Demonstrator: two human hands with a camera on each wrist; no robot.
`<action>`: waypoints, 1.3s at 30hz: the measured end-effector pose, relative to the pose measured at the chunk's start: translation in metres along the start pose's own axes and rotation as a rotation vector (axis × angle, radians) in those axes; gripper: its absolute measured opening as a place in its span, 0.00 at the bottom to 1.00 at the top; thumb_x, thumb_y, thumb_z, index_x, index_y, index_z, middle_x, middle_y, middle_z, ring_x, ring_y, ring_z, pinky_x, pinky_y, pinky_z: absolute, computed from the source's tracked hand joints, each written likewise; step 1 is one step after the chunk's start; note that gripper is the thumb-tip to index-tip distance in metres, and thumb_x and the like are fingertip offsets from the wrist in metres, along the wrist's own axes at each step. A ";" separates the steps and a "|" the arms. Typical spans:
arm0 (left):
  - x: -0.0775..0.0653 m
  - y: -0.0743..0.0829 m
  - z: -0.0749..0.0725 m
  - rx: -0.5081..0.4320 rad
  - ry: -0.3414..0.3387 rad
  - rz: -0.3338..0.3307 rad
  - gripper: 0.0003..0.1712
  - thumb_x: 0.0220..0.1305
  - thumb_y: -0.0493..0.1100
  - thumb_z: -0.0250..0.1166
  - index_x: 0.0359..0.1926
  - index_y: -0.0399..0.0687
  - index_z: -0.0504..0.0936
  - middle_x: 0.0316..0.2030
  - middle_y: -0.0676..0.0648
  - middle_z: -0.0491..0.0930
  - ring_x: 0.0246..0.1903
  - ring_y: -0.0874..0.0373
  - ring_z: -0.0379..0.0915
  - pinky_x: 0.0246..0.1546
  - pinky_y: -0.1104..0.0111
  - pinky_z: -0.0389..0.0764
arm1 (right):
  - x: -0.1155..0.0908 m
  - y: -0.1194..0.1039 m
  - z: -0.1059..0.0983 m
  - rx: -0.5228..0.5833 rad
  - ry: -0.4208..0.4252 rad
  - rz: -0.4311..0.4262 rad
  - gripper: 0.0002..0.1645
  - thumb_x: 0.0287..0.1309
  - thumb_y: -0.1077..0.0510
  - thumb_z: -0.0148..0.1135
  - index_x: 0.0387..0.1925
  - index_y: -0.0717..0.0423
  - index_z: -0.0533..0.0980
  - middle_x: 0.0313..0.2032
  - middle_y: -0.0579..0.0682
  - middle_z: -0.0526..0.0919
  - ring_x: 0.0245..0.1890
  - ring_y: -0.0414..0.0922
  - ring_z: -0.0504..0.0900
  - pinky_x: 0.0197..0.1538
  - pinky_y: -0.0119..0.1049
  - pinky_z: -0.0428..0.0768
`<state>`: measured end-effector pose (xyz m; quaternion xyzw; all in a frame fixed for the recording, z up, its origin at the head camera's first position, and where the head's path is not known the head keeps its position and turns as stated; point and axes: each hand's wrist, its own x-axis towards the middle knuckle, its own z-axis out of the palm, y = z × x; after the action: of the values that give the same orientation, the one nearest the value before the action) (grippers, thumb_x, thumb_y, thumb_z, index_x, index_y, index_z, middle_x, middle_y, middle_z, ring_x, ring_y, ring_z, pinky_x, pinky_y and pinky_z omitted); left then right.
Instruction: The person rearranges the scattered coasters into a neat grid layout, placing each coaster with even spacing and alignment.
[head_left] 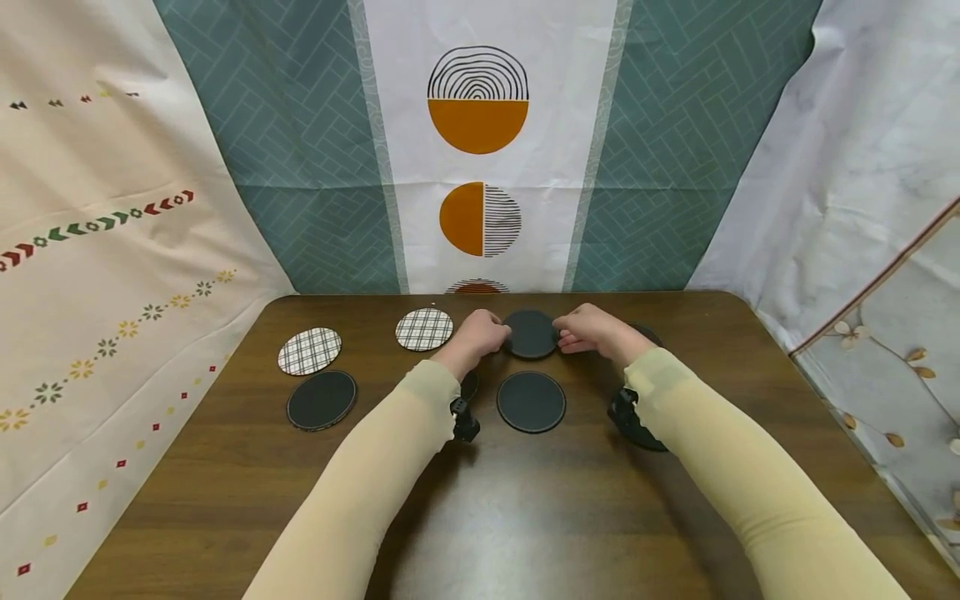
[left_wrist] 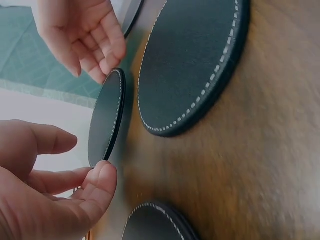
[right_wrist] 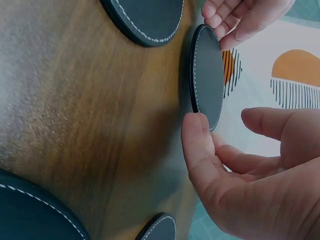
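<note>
At the back middle of the table, a round black coaster (head_left: 531, 335) with white edge stitching is held between both hands. My left hand (head_left: 480, 335) pinches its left rim, the index finger raised away in the left wrist view. Opposite it, my right hand (head_left: 591, 328) holds the right rim with the fingertips, thumb and finger at the edge in the right wrist view. The coaster's flat face is turned up, close over the wood. Directly in front lies another black coaster (head_left: 532, 402), flat on the table.
Left on the brown table (head_left: 247, 483) are a plaid coaster (head_left: 310, 350) and a black coaster (head_left: 322, 401). A second plaid coaster (head_left: 424, 329) lies left of the left hand. More black coasters are partly hidden by the arms. Patterned curtains (head_left: 300, 150) hang behind.
</note>
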<state>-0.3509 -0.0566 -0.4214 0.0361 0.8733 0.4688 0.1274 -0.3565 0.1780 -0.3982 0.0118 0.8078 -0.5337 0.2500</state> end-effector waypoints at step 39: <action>-0.026 -0.005 -0.015 -0.038 -0.123 0.003 0.19 0.82 0.40 0.60 0.61 0.27 0.84 0.19 0.53 0.72 0.32 0.57 0.76 0.69 0.55 0.75 | -0.007 0.007 0.011 -0.011 -0.049 0.017 0.31 0.85 0.61 0.52 0.75 0.83 0.64 0.54 0.64 0.77 0.48 0.49 0.86 0.67 0.47 0.83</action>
<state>-0.3292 -0.0765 -0.4129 0.0636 0.8546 0.4825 0.1811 -0.3437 0.1735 -0.4044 0.0042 0.8042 -0.5274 0.2740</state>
